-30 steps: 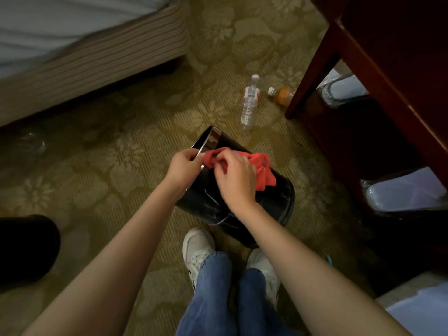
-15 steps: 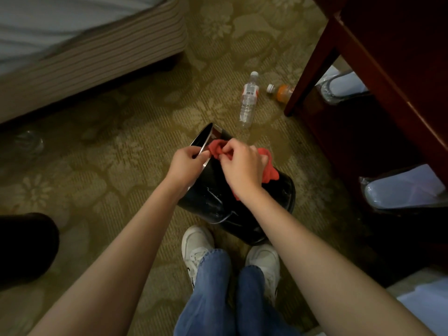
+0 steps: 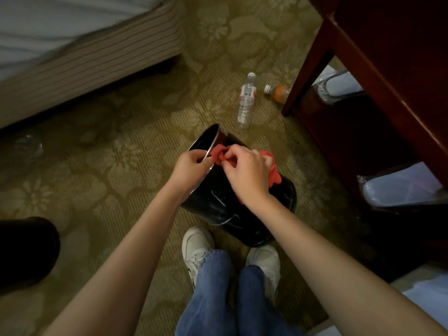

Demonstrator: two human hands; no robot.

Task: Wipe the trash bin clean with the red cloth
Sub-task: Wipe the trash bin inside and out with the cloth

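Note:
A glossy black trash bin (image 3: 218, 209) lies tilted on the carpet in front of my feet, its silver-rimmed mouth facing up and to the left. My left hand (image 3: 191, 166) grips the rim at the mouth. My right hand (image 3: 247, 175) is closed on the red cloth (image 3: 219, 155) and presses it against the bin's upper side just behind the rim. More of the cloth bunches out to the right of my right hand. My right hand and wrist hide part of the cloth.
A clear water bottle (image 3: 246, 103) and an orange drink bottle (image 3: 278, 92) lie on the patterned carpet beyond the bin. A dark wooden table leg (image 3: 305, 71) stands at right, a striped bed base (image 3: 84, 61) at upper left, a black object (image 3: 24, 248) at far left.
My right hand has slid the red cloth leftward along the bin toward the rim, so less cloth shows to the right. My left hand keeps its grip on the rim.

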